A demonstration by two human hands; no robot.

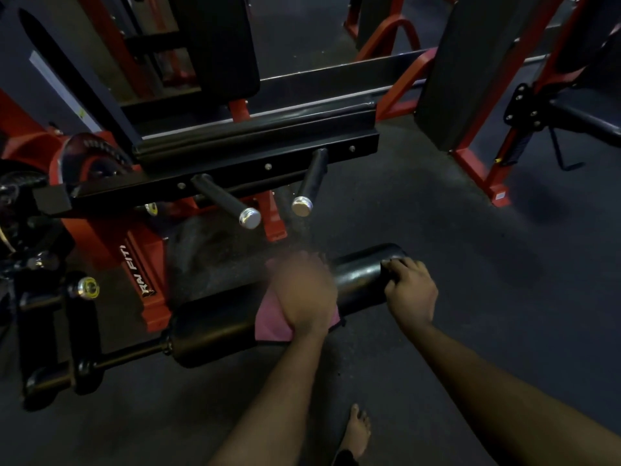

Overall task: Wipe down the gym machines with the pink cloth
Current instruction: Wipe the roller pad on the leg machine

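Fingers (401, 265) of right hand (411, 290) wrap roller pad (361, 280) end; left hand (302, 292) blurred on pink cloth (270, 322), grip can't tell. Risk: pad rolls, cloth slips off

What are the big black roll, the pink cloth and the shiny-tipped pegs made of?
The black roll: probably padding under smooth vinyl; it gleams softly. The pink cloth: soft fabric; it drapes round the roll. The pegs: metal, likely steel; their end caps shine silver.

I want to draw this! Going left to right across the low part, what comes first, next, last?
Yellow-capped peg → red frame post → pink cloth under the left hand → right hand gripping the roller at its end.
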